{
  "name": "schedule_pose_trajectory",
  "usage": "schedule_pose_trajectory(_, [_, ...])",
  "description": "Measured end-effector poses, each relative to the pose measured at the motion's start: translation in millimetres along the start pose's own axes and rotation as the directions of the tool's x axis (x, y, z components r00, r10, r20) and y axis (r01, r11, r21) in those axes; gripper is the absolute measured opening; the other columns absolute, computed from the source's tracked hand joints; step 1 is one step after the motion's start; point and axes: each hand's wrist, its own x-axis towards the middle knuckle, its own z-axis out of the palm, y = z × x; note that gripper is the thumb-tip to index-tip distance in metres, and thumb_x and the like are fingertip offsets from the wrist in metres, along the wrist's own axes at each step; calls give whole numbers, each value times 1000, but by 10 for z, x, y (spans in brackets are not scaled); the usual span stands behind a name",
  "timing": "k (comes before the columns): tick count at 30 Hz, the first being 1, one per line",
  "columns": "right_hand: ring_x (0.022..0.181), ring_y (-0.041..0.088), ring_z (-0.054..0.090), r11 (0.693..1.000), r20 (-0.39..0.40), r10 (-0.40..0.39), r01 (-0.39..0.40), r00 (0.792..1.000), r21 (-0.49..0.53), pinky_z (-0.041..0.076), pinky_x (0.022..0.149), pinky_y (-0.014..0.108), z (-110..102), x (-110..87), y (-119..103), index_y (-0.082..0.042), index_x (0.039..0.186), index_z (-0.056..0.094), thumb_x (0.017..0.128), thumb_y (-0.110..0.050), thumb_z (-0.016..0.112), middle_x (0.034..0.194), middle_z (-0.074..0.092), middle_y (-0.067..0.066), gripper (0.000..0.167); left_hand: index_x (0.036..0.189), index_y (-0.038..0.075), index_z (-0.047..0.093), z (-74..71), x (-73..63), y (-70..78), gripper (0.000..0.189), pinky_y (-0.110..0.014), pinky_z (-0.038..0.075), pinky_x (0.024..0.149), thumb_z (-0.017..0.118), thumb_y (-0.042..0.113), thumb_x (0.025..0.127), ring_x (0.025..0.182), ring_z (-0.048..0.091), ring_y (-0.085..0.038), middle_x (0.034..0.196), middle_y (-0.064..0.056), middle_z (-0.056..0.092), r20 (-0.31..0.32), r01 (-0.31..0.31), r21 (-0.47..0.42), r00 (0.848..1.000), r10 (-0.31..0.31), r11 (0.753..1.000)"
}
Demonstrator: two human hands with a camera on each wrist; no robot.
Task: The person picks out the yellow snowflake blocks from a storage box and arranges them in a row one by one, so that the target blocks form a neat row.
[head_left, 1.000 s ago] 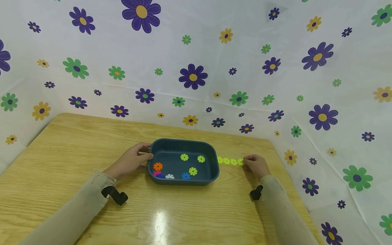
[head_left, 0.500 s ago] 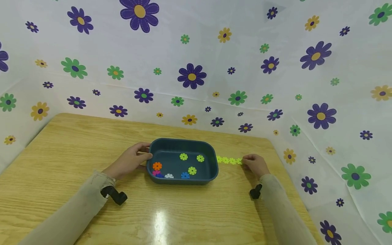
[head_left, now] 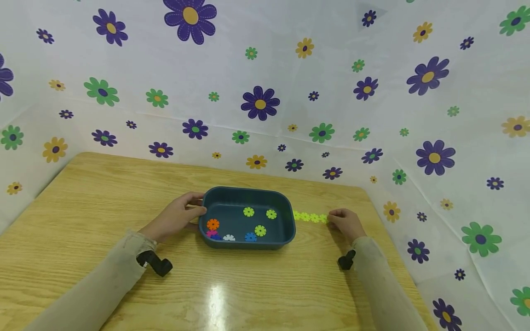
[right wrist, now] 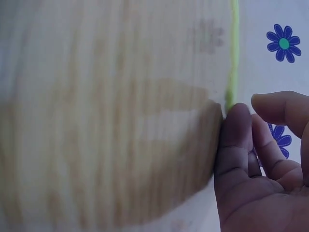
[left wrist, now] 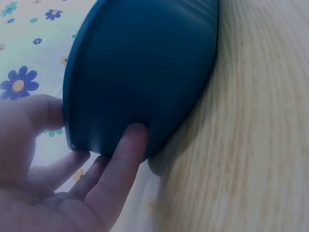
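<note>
A dark blue-green plastic bin (head_left: 248, 245) stands on the table, and my left hand (head_left: 174, 218) holds its left end. In the left wrist view, fingers (left wrist: 130, 145) lie against the bin's outer wall. Loose interlocking discs lie inside: several colours, among them an orange disc (head_left: 213, 224), a blue disc (head_left: 250, 236) and a yellow-green disc (head_left: 260, 231). To the bin's right runs a chain of yellow-green interlocking discs (head_left: 310, 217). My right hand (head_left: 347, 224) pinches the chain's right end, and its fingertips hide that end. Edge-on, the chain (right wrist: 234, 53) shows in the right wrist view.
The wooden table (head_left: 174, 294) ends at a flower-printed white sheet (head_left: 223, 69) behind and at both sides. Black camera mounts (head_left: 155, 263) sit at the wrists. The bin's wall stands beside the chain's left end.
</note>
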Motion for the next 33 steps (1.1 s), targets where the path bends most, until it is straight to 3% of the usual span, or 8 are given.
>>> schedule_pose_trajectory(7, [96,18,70,998,0,-25,25,1000,53,61,91,34,-57,14,-81,8,139,53,104,-18,61,123,64,19,44,156,1,36,-4,-3,-9,58,-45,63,86,60,18,106,127,55,-43,147,-29,42,-10,5,-2,1000,-5,1000])
schedule_pose_trajectory(13, [114,32,66,993,46,-76,71,996,98,60,96,38,-9,-20,-245,9,142,49,105,-21,61,131,60,23,49,157,1,35,-8,-7,-9,59,-45,63,86,60,18,106,128,54,-43,148,-28,41,-10,6,0,1000,-6,1000])
schedule_pose_trajectory(16, [119,36,64,988,84,-115,105,990,115,59,97,38,65,-51,-368,10,143,47,105,-21,62,133,58,25,51,156,1,36,-7,-11,-4,58,-45,63,86,60,18,106,128,54,-43,147,-28,42,-13,9,3,1000,-9,1000])
schedule_pose_trajectory(22, [115,37,65,976,129,-209,199,970,85,61,92,34,265,-130,-652,10,140,50,104,-22,63,124,61,21,50,156,1,36,-2,-11,3,58,-45,63,86,60,18,106,127,55,-42,147,-28,42,-16,13,6,1000,-13,1000])
schedule_pose_trajectory(28, [123,43,60,960,183,-277,262,943,103,59,98,43,481,-258,-913,5,137,54,103,-20,65,129,59,23,44,156,2,37,10,-3,14,58,-45,63,86,60,18,106,125,56,-41,147,-27,43,-17,23,9,1000,-23,1000])
schedule_pose_trajectory(33, [119,39,64,948,212,-317,300,924,109,57,101,48,687,-336,-1066,5,132,58,102,-17,68,127,62,22,39,156,3,38,15,1,15,57,-45,63,86,60,18,106,123,57,-40,145,-26,44,-17,25,18,1000,-25,1000])
